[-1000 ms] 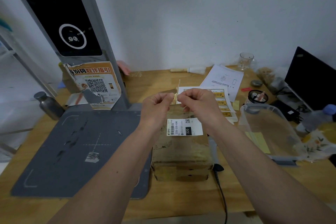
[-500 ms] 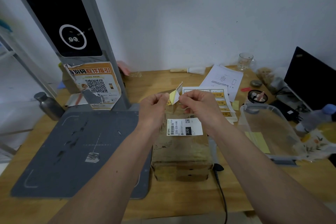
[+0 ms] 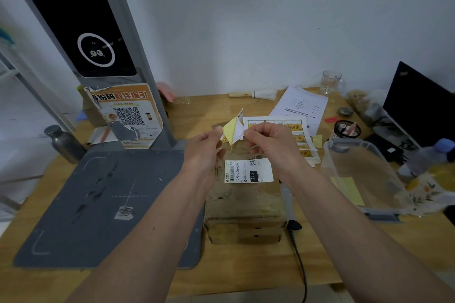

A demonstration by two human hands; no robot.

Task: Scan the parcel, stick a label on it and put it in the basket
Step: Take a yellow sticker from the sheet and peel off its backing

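Observation:
A brown cardboard parcel (image 3: 246, 202) lies on the wooden table, partly on the grey scanner mat (image 3: 98, 204), with a white shipping label (image 3: 248, 171) on its top. Above the parcel's far end, my left hand (image 3: 206, 147) pinches the yellow backing paper and my right hand (image 3: 268, 142) pinches the white sticker of a small label (image 3: 234, 129); the two layers are spread apart in a V. A clear plastic basket (image 3: 362, 179) stands to the right of the parcel.
The scanner tower (image 3: 93, 51) with a QR poster (image 3: 128, 115) rises at the back left. A sheet of yellow labels (image 3: 298, 135), papers (image 3: 300, 103), a glass mug (image 3: 330, 82), a steel bottle (image 3: 64, 142), a monitor (image 3: 418, 106) and a black cable (image 3: 299, 261) surround the work spot.
The label between my hands has been peeled further open; the white sticker and the yellow backing now spread wider apart. The parcel has not moved.

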